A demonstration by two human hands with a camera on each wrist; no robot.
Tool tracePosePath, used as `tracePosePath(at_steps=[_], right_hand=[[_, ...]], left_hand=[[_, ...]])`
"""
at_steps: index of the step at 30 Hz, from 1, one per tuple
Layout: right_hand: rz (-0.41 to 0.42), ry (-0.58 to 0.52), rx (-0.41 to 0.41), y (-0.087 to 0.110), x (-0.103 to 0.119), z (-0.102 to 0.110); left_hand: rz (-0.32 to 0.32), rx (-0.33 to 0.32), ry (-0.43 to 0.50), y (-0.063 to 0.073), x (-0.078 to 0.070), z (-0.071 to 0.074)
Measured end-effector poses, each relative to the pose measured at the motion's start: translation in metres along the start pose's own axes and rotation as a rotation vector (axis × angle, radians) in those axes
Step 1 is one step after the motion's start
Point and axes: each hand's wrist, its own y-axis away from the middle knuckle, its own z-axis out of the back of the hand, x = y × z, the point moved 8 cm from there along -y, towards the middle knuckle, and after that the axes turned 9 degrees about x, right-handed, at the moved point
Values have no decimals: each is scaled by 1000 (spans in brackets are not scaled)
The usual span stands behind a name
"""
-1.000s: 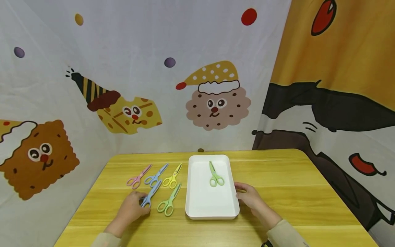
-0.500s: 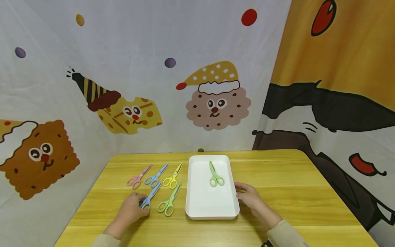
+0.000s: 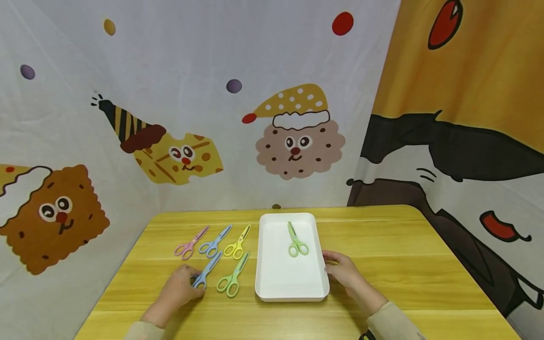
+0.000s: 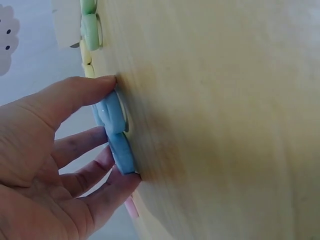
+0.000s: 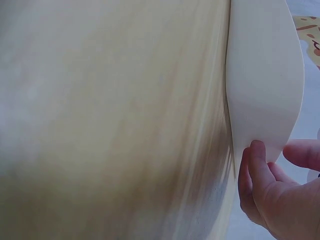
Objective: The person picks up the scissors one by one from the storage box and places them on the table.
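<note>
Blue scissors (image 3: 208, 270) lie at the left of the table, and my left hand (image 3: 177, 286) grips them by the handle loops. In the left wrist view the thumb is at one end of the blue handles (image 4: 114, 112) and the fingertips reach the other end, close to the wood. My right hand (image 3: 343, 271) holds the right side of a white tray (image 3: 292, 298), with fingertips on its outer wall and the thumb by the rim. Inside the tray rests a pair of green scissors (image 3: 297, 246).
Pink scissors (image 3: 190, 244), a second blue pair (image 3: 214, 243) and yellow scissors (image 3: 238, 244) form a row behind my left hand. Another green pair (image 3: 233, 279) sits between that hand and the tray. A cartoon-printed cloth (image 3: 191, 61) hangs behind the table (image 3: 399, 264).
The blue scissors in my left hand have shifted slightly toward me and to the left, with the hand still gripping them. My right hand and the tray stay in place.
</note>
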Motion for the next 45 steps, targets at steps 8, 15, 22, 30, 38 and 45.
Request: tracePosePath(at_steps=[8,15,22,30,38,45], right_hand=[[3,11,2,0,0,0],[9,12,0,0,-1,1],[4,17,1,0,-1,1],[4,14,-1,0,-1,2],[13,8,-1,1,0,2],[9,0,1,1,0,1]], left_hand=[[-15,7,-5,0,-1,1],[-11,12,15,-1,1,-1],[-18,3,36,1,1,-1],[-18,-26,18,1,4,-2],[-34,-79,19,0,0,4],[-39,-88,8,-4,-7,7]])
